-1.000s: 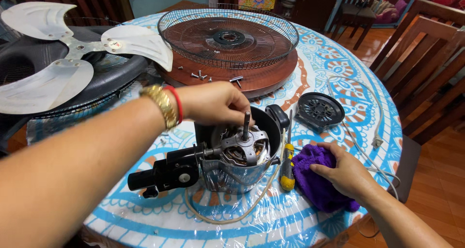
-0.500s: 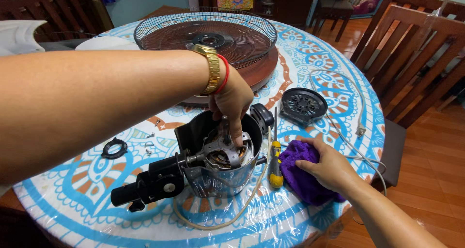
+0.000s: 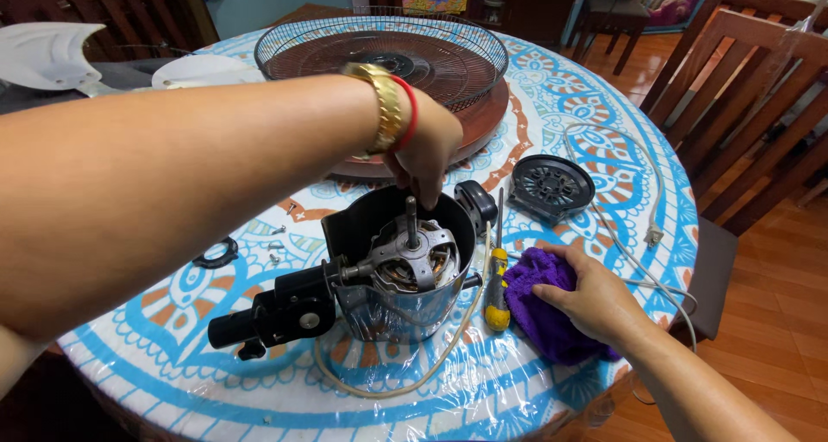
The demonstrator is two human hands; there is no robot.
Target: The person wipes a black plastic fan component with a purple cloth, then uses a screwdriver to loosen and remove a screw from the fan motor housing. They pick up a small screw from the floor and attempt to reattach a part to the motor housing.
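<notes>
A dismantled fan motor point(image 3: 405, 261) stands in its black housing point(image 3: 362, 226) on the round table, shaft pointing up. My left hand point(image 3: 427, 153), with a gold watch and red band at the wrist, hovers just above the shaft, fingertips pointing down at it and holding nothing visible. My right hand point(image 3: 595, 300) rests flat on a purple cloth point(image 3: 539, 308) to the right of the motor. A yellow-handled screwdriver point(image 3: 496, 287) lies between the motor and the cloth.
A wire fan guard point(image 3: 302, 50) sits on a brown base at the back. A round black cap point(image 3: 552, 183), a white power cord point(image 3: 634, 218), loose screws point(image 3: 276, 252) and a black ring point(image 3: 216, 254) lie about. White fan blades point(image 3: 52, 54) are far left; wooden chairs point(image 3: 742, 80) stand right.
My left hand has lifted off the motor's top and now hangs just above the shaft. The view shifted right and closer. My right hand stayed on the purple cloth.
</notes>
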